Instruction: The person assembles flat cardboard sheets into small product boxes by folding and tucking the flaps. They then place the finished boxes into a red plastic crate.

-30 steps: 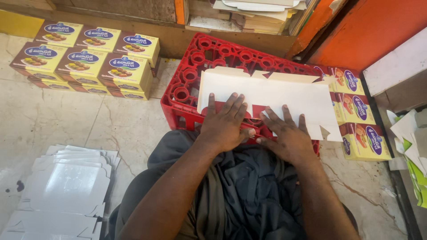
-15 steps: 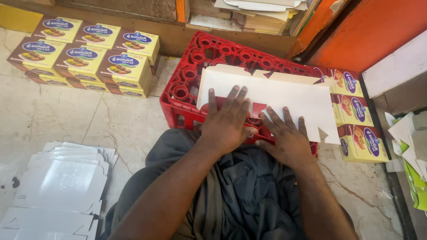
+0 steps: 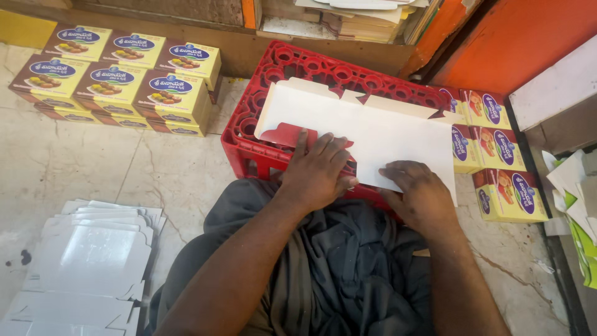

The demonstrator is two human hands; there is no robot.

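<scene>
Both hands have slid toward the near edge of the flat white cardboard sheet (image 3: 373, 134) since half a second ago, and the sheet's near left flap now shows its red underside folded up. This unfolded box blank lies across the top of a red plastic crate (image 3: 261, 93) on the floor. Left hand (image 3: 318, 171) rests palm down on the folded flap, fingers spread and pressing flat. Right hand (image 3: 420, 194) grips the sheet's near edge, fingers curled over it. Dark grey cloth (image 3: 348, 274) covers the person's lap below the crate. Yellow printed boxes (image 3: 118, 84) stand in rows to the left of the crate, with more (image 3: 497, 155) at its right. On the marble floor (image 3: 81, 155) at lower left lies a pile of flat white blanks (image 3: 81, 267)
</scene>
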